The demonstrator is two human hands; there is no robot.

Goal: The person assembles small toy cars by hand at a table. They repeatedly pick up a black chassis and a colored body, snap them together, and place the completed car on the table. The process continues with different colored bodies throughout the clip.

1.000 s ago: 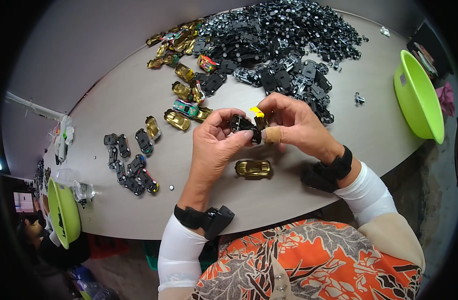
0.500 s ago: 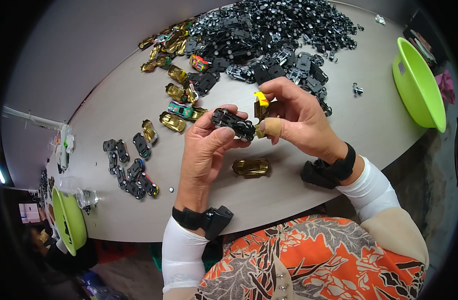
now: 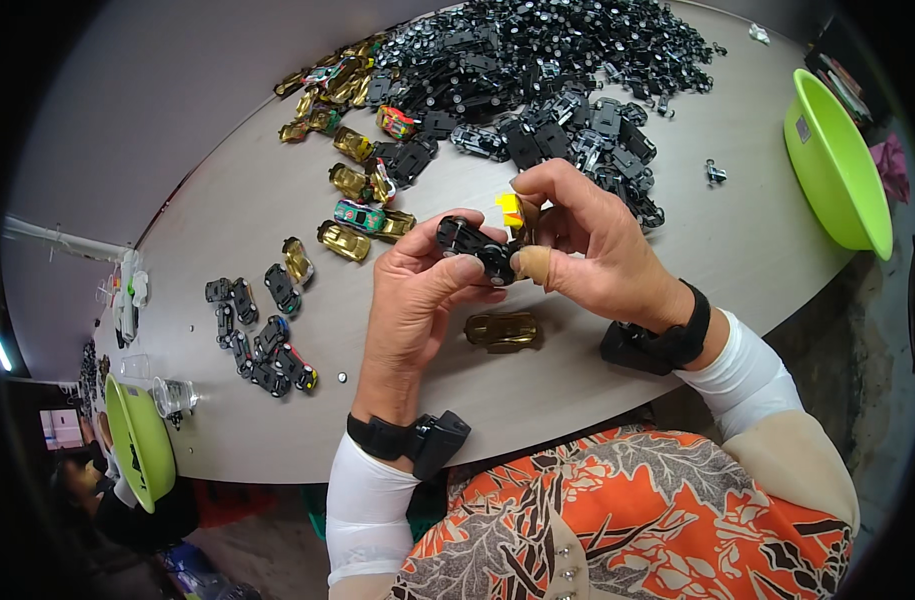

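Note:
My left hand (image 3: pixel 409 280) grips a black toy car chassis (image 3: pixel 464 240) between thumb and fingers, wheels and underside showing. Pinched in my right hand (image 3: pixel 607 250) is a toy car body (image 3: pixel 509 209), gold with a bright yellow part, mostly hidden behind the fingers. A tan bandage wraps the right thumb, which presses at the near end of the chassis. How far chassis and body overlap is hidden by the fingers. Just below both hands, a gold toy car body (image 3: pixel 502 330) lies on the table.
A large heap of black chassis and small wheel parts (image 3: pixel 537 60) covers the far table. Gold and coloured car bodies (image 3: pixel 344 241) lie to its left. Several toy cars (image 3: pixel 270 340) rest upside down at left. Green basins (image 3: pixel 827 170) flank the table; a clear cup (image 3: pixel 174 396) stands left.
My right hand has shifted slightly left, bringing the yellow-and-gold body closer against the chassis. The chassis has moved a little right, and the right thumb now touches its end.

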